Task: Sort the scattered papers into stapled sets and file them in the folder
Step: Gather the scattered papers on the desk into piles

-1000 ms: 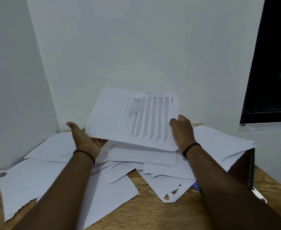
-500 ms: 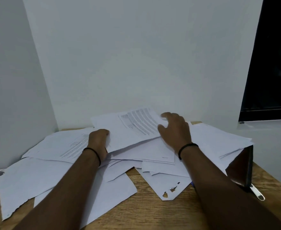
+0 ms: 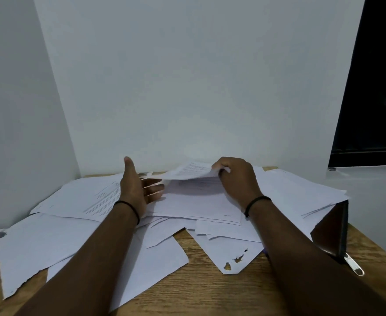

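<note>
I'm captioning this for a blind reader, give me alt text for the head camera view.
A right hand pinches the edge of a printed sheet above scattered papers on a wooden table; the left hand hovers open beside it. A dark folder lies at right.

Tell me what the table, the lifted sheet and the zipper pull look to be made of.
Table: wood or wood veneer, matte, with visible grain lines. Lifted sheet, pinched by the right hand: thin white printer paper, which bends and carries printed text. Zipper pull: likely metal, silvery with a dull shine.
</note>
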